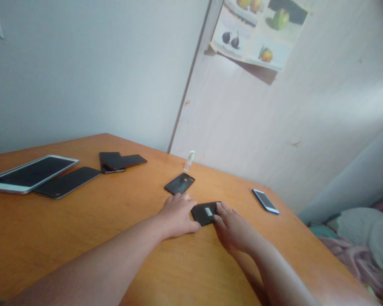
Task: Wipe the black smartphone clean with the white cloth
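Note:
A black phone (207, 213) with a small white label on its upward side lies on the wooden table between my two hands. My left hand (178, 214) steadies its left end, thumb at the near edge and fingers at the far one. Over the right end, my right hand (232, 224) has its fingers on the phone and its thumb by the near edge, close to a small pale patch. A black phone case (179, 183) with a camera cutout rests just beyond my left hand.
Behind the case stands a small clear pump bottle (189, 161). To the left lie a white tablet (35, 172), a dark phone (68, 182) and stacked dark devices (124, 161). A blue-edged phone (265, 201) is near the table's right edge, with bedding (364, 242) beyond.

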Demonstrator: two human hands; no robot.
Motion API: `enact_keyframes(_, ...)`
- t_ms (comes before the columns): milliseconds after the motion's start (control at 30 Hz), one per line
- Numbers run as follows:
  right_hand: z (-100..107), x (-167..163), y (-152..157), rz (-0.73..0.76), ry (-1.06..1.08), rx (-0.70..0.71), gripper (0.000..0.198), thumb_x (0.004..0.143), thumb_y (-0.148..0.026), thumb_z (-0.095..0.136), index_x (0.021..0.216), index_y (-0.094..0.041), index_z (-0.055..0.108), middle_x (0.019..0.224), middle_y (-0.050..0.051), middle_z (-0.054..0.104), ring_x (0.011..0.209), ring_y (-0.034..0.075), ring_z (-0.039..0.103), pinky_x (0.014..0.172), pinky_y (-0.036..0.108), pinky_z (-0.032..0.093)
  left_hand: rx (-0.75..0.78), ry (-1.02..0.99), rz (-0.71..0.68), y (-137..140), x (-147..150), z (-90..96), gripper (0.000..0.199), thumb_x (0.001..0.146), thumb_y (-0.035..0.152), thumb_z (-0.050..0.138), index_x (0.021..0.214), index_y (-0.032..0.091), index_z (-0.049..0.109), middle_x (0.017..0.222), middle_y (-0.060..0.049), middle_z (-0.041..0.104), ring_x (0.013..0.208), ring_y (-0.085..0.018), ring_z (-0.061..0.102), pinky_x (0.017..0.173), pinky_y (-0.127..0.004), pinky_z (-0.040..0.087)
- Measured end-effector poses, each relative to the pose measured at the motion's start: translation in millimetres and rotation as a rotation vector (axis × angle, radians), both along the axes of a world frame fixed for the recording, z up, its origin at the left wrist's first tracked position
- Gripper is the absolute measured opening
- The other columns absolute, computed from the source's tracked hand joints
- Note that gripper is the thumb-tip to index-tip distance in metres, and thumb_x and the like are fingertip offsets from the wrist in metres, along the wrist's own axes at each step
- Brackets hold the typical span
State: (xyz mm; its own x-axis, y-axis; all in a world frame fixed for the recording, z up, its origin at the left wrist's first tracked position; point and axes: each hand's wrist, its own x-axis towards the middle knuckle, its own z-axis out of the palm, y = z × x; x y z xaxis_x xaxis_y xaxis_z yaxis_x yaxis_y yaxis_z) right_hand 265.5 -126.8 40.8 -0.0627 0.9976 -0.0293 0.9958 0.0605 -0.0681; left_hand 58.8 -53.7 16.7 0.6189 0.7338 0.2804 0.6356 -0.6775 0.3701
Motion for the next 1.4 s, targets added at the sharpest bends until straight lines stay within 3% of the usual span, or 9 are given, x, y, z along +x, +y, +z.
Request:
enact_keyframes(133,12,-31,-25,0.223,0.077,-0.043,0.057,0.099,-0.042,0.031,0.147,-0.011,0.035,0.152,0.016,0.032,0.141,0.025,0.028,0.115,0.041,0.026,0.005,-0.001,-0.006,1,0,-0.6,0.048,0.067,0.057,0.063,0.105,0.028,0.066,0.103,-0.007,0.060,0.099,-0.030,0.054,0.084,-0.041,0.044)
enact_keyframes(200,17,-34,-29,0.248,0.089,-0.071,0.056,0.099,-0.040,0.031,0.147,-0.013,0.034,0.152,0.015,0.032,0.141,0.024,0.029,0.115,0.040,0.027,0.007,0.002,-0.004,1,0,-0.8,0.049,0.067,0.057,0.063,0.106,0.028,0.066,0.104,-0.007,0.060,0.099,-0.030,0.054,0.084,-0.041,0.044)
enact_keyframes(433,18,-5,-15,-0.059,-0.043,-0.051,0.049,0.096,-0.028,0.033,0.136,-0.004,0.048,0.138,0.023,0.050,0.122,0.031,0.055,0.101,0.045,0.044,-0.005,0.010,-0.012,2,0,-2.0,0.049,0.066,0.056,0.065,0.107,0.029,0.065,0.108,-0.007,0.059,0.103,-0.031,0.053,0.086,-0.040,0.043)
enact_keyframes(667,25,-48,-42,0.248,0.072,-0.045,0.051,0.096,-0.031,0.034,0.143,-0.013,0.043,0.146,0.013,0.043,0.131,0.026,0.045,0.107,0.037,0.038,0.018,0.001,-0.011,2,-1,-3.7,0.050,0.068,0.058,0.063,0.108,0.028,0.066,0.106,-0.007,0.060,0.101,-0.030,0.054,0.087,-0.040,0.044)
enact_keyframes(833,19,-8,-20,-0.015,0.022,-0.044,0.047,0.095,-0.028,0.034,0.135,-0.011,0.052,0.137,0.018,0.052,0.119,0.030,0.058,0.099,0.041,0.044,-0.022,0.030,-0.011,1,-1,0.9,0.052,0.067,0.055,0.066,0.111,0.029,0.065,0.112,-0.007,0.059,0.105,-0.031,0.053,0.089,-0.042,0.043)
enact_keyframes(933,17,2,-13,-0.090,-0.019,-0.041,0.043,0.095,-0.027,0.035,0.130,-0.011,0.056,0.132,0.019,0.058,0.115,0.030,0.060,0.098,0.043,0.044,-0.019,0.032,-0.014,1,-1,1.1,0.050,0.068,0.054,0.066,0.111,0.029,0.064,0.111,-0.007,0.059,0.104,-0.031,0.053,0.088,-0.041,0.043)
enact_keyframes(1033,20,-19,-22,0.027,0.012,-0.020,0.047,0.095,-0.029,0.036,0.134,-0.009,0.051,0.139,0.019,0.051,0.122,0.030,0.055,0.102,0.042,0.042,0.007,0.025,-0.012,2,-1,-0.9,0.051,0.067,0.055,0.066,0.110,0.029,0.065,0.109,-0.007,0.060,0.102,-0.031,0.054,0.086,-0.041,0.044)
enact_keyframes(1167,23,-38,-31,0.262,0.125,-0.046,0.049,0.097,-0.033,0.033,0.142,-0.016,0.044,0.148,0.011,0.041,0.136,0.025,0.039,0.111,0.038,0.034,0.023,0.010,-0.015,3,-1,-3.2,0.052,0.068,0.057,0.064,0.111,0.028,0.065,0.108,-0.007,0.060,0.101,-0.030,0.055,0.086,-0.040,0.044)
enact_keyframes(1400,9,-2,-4,-0.056,0.036,0.024,0.047,0.095,-0.028,0.037,0.137,-0.011,0.049,0.144,0.016,0.046,0.130,0.028,0.047,0.108,0.042,0.037,0.027,0.022,-0.007,2,-1,-2.0,0.048,0.067,0.053,0.065,0.108,0.028,0.065,0.106,-0.007,0.060,0.100,-0.030,0.055,0.085,-0.041,0.044)
